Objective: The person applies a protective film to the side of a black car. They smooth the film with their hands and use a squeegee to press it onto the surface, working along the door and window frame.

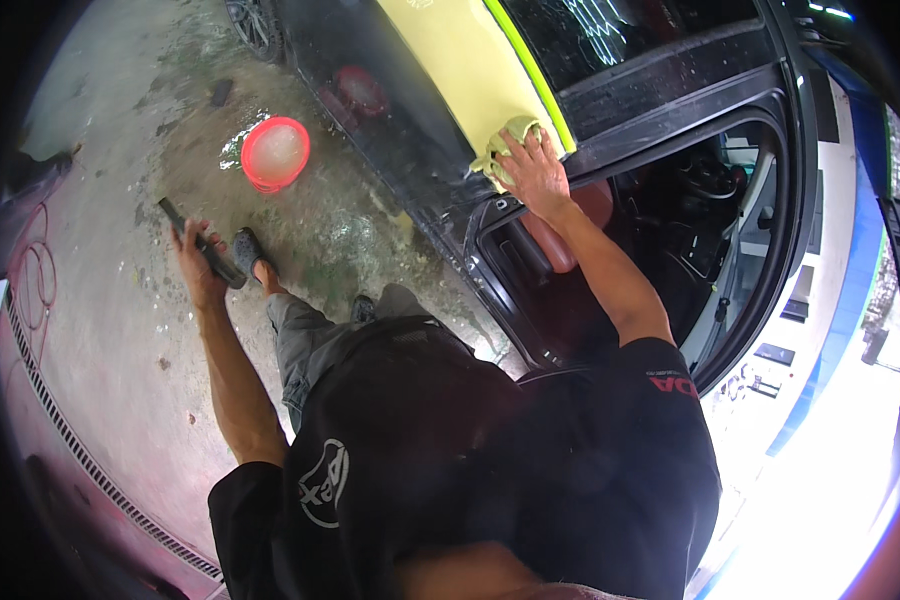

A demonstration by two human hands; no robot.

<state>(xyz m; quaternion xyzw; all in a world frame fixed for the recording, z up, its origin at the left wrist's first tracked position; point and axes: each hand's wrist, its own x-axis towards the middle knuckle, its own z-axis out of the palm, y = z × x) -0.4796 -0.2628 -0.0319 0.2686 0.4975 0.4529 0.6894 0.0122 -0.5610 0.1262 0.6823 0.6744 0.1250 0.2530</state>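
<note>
My right hand [538, 178] presses a crumpled yellow-green cloth [490, 165] against the near end of a pale yellow panel [448, 65] on the side of a black car. A bright green strip of tape [532, 68] borders that panel below the window. Away from the car, over the floor, my left hand [202, 265] grips a long, narrow dark block [226, 270], which looks like a sanding block. Its fingers wrap round the middle, and both ends of the block stick out.
A red bucket [275, 153] of cloudy water stands on the wet concrete floor [150, 330]. To the right, a car door opening [570, 300] shows the interior. A slotted drain [80, 460] and a coiled hose [36, 270] lie at the left.
</note>
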